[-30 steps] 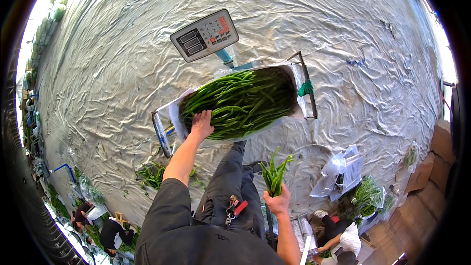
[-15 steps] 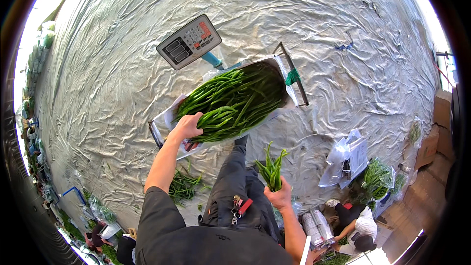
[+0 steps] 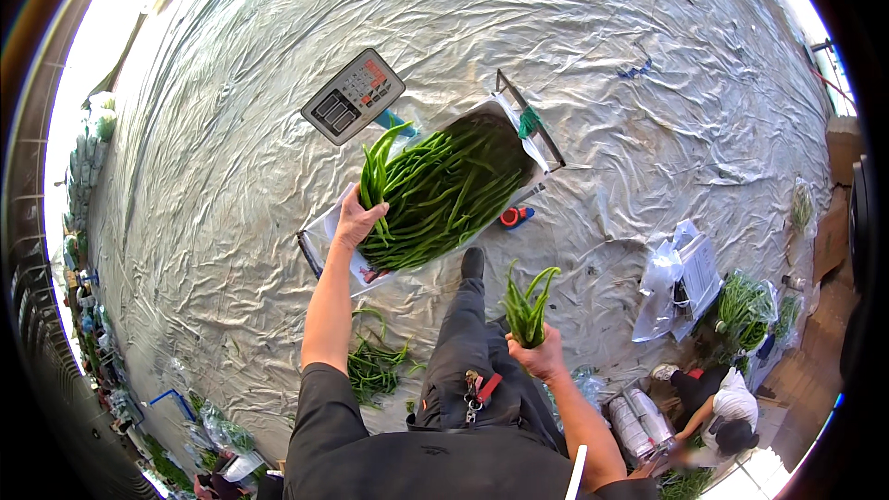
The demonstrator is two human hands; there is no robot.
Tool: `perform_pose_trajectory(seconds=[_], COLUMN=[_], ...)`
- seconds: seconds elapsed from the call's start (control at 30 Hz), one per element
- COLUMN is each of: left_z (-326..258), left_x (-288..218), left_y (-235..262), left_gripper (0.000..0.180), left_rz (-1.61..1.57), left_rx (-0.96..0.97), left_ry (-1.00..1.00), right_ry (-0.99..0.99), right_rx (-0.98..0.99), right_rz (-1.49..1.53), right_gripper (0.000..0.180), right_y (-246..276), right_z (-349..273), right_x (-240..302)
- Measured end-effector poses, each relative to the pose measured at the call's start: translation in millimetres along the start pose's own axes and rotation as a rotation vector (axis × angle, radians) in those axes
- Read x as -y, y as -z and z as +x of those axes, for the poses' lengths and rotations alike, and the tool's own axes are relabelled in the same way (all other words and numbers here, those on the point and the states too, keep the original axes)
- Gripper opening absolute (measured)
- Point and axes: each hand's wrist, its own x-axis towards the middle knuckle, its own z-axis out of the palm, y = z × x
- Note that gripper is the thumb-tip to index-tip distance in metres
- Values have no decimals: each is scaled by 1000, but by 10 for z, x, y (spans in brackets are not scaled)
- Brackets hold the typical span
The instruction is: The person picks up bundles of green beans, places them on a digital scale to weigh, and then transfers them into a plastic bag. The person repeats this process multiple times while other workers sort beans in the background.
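Long green chili peppers [image 3: 454, 190] fill a box lined with white sheeting [image 3: 532, 169], with metal end handles. At its left end, my left hand [image 3: 359, 219] is closed round a bunch of green chili peppers [image 3: 376, 167], which stick up above the heap. My right hand [image 3: 539, 355] grips a smaller bunch of green chili peppers [image 3: 527, 310] by its lower ends, over the floor beside my right leg. A scale's display [image 3: 353, 95] with a keypad stands just beyond the box.
Loose green peppers [image 3: 375, 370] lie on the wrinkled floor sheet [image 3: 231, 222] to my left. An orange-and-blue roll-shaped thing [image 3: 516, 217] lies by the box. At right are plastic bags [image 3: 681, 278], bagged greens [image 3: 744, 306] and a crouching person [image 3: 732, 421].
My left hand has lifted a bunch of peppers up from the heap. My right hand still holds its bunch, and the whole view has shifted slightly.
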Motion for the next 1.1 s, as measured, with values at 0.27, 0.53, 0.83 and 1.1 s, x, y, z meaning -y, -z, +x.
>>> perform_pose_trajectory(seconds=[0.27,0.53,0.83,1.1], left_z=[-85,-897,-1435,-2072], left_x=[487,425,-1052,-1790], left_y=[-757,-1639,-1847,-2147], left_gripper=[57,51,17,18], left_rz=[838,618,-739,-630], left_rx=[-22,123,399,835], left_ry=[-248,-510,590,776], right_ry=[0,171,1055,1336], right_rx=[26,27,-89,-218], right_rz=[-200,-66,-617,-694], right_gripper=[27,23,26,25], right_y=[254,426,823,1253], right_z=[-176,-258,-36,-220], right_x=[-450,-542,79,544])
